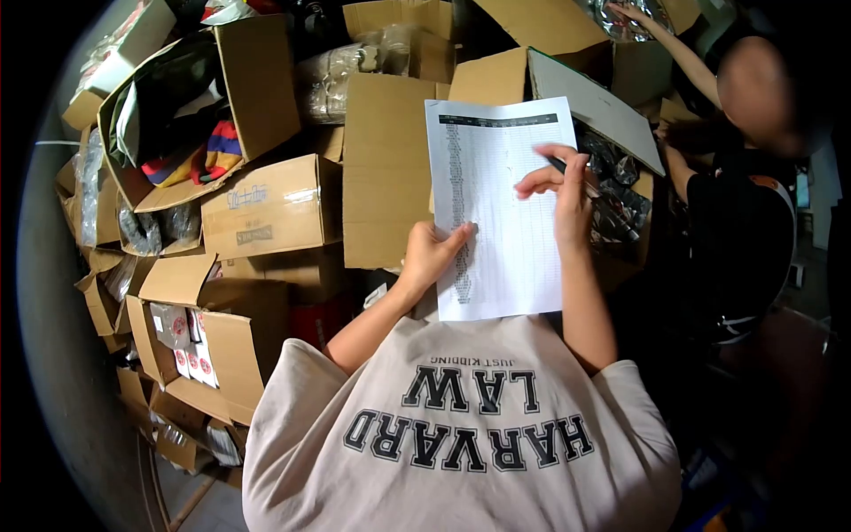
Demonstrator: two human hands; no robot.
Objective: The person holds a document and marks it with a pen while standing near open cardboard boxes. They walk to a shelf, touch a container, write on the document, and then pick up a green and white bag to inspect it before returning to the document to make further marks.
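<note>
A white printed sheet (pixel 510 230) with a dark header row and table columns is held up in front of my chest. My left hand (pixel 434 253) grips its left edge, thumb on the front and the other fingers hidden behind. Over the upper right of the sheet, my right hand (pixel 567 186) holds a dark pen (pixel 556 164) between its fingers. The pen points up and left, above the printed rows. Behind the sheet's right edge stands an open carton (pixel 643 235) with dark plastic-wrapped items inside.
Cardboard boxes crowd the left and back, one open box (pixel 257 89) holding dark and striped cloth. A lower open box (pixel 235 355) contains packets with red prints. At the right, a person (pixel 727 195) in dark clothes reaches toward a clear plastic bag (pixel 634 19).
</note>
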